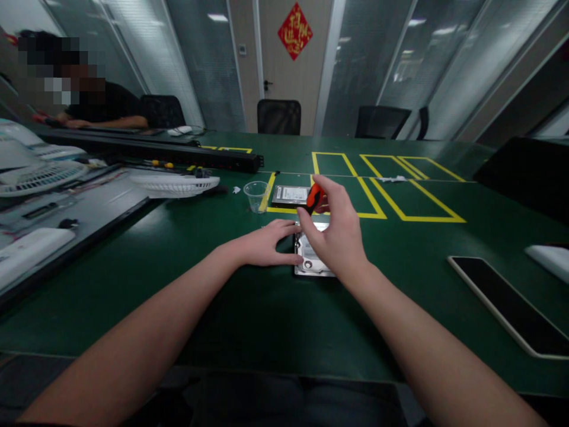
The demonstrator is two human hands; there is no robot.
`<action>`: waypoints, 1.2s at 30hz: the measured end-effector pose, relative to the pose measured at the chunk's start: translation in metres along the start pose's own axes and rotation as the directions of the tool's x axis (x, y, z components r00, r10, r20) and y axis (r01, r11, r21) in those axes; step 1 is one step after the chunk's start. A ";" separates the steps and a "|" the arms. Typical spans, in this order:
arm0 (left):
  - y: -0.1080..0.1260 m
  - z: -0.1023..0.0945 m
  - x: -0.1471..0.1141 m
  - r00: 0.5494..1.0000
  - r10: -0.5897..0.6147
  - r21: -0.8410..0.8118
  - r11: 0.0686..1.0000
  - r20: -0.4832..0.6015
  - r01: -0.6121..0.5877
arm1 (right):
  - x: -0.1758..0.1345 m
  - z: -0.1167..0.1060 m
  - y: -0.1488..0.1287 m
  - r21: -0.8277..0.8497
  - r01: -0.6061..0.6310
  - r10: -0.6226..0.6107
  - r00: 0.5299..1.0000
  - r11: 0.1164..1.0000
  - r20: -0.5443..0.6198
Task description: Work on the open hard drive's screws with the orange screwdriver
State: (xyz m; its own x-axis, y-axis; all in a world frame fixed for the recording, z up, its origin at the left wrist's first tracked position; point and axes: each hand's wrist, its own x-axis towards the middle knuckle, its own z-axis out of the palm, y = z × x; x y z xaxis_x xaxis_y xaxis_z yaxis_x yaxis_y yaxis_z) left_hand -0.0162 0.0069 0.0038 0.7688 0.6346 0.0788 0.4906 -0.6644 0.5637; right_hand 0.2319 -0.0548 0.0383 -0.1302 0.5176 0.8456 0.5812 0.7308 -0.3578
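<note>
A silver hard drive point(308, 249) lies flat on the green table in front of me, partly covered by both hands. My left hand point(267, 243) holds its left side, with the thumb at the near corner and the fingers at the far corner. Above the drive, my right hand point(340, 228) is closed around the red and black handle of a screwdriver point(315, 197). The screwdriver's tip is hidden, so I cannot tell whether it touches a screw. Just beyond, a second hard drive point(291, 196) rests inside a yellow taped outline.
A clear plastic cup point(256, 197) stands left of the second drive. Fan parts point(175, 185) and a long black bar point(178, 149) occupy the left. To the right lies a phone point(507, 302). Across the table at far left sits another person point(106, 101).
</note>
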 end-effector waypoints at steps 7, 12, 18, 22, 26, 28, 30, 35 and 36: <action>0.000 0.000 0.000 1.000 0.002 -0.005 1.000 0.000 -0.002 | 0.000 0.000 -0.002 0.007 -0.010 0.010 1.000 1.000 -0.007; 0.001 0.000 0.000 1.000 -0.019 -0.015 1.000 0.001 0.019 | -0.001 0.001 -0.005 0.022 0.009 -0.009 1.000 1.000 0.013; -0.002 0.001 0.000 1.000 0.009 -0.006 1.000 -0.011 -0.009 | 0.001 -0.001 -0.002 -0.021 -0.020 0.020 1.000 1.000 0.006; 0.000 0.000 0.001 1.000 0.003 -0.018 1.000 -0.010 -0.003 | 0.001 -0.002 -0.004 0.019 0.012 -0.012 1.000 1.000 0.015; 0.002 0.000 0.001 0.999 0.041 -0.028 0.999 -0.012 -0.042 | 0.000 0.000 -0.006 0.033 -0.001 0.000 0.999 0.999 0.038; 0.002 0.000 0.000 0.999 0.036 -0.024 0.999 -0.013 -0.036 | -0.001 0.001 -0.005 0.020 0.004 -0.004 1.000 1.000 0.021; 0.001 0.001 0.000 0.999 0.028 -0.015 0.999 -0.016 -0.028 | -0.001 0.001 -0.003 -0.007 0.012 -0.012 1.000 1.000 -0.009; 0.000 0.001 0.000 1.000 0.016 0.002 1.000 -0.015 -0.016 | 0.001 -0.002 -0.003 -0.043 0.009 -0.010 0.999 0.999 -0.031; 0.000 0.001 0.000 1.000 0.006 0.003 1.000 -0.012 -0.006 | 0.001 -0.003 -0.004 -0.034 0.014 -0.015 1.000 0.999 -0.027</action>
State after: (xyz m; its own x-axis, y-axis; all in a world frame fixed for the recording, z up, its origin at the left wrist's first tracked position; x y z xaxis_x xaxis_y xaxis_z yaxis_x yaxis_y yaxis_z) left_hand -0.0162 0.0065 0.0024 0.7670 0.6351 0.0918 0.4872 -0.6694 0.5608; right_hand 0.2313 -0.0586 0.0417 -0.1173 0.4948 0.8611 0.6065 0.7222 -0.3324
